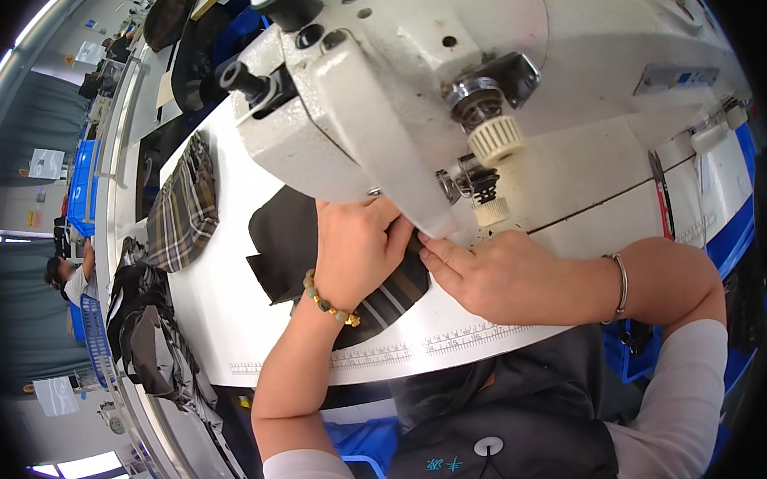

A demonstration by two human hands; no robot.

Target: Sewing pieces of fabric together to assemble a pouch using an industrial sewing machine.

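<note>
A white sewing machine stands over the pale work table, its head covering the needle area. Beneath the head lies a dark fabric piece with a plaid part showing between my hands. My left hand, wearing a beaded bracelet, is closed on the fabric just left of the machine head, with some fingertips hidden. From the right, my right hand pinches the fabric edge between thumb and fingers close to the needle area. A metal bangle circles that forearm.
Another plaid fabric piece lies on the table's left side. A heap of dark and patterned cloth sits past the left edge. Red-handled scissors rest at the right. A printed ruler strip follows the front edge. Another person is far left.
</note>
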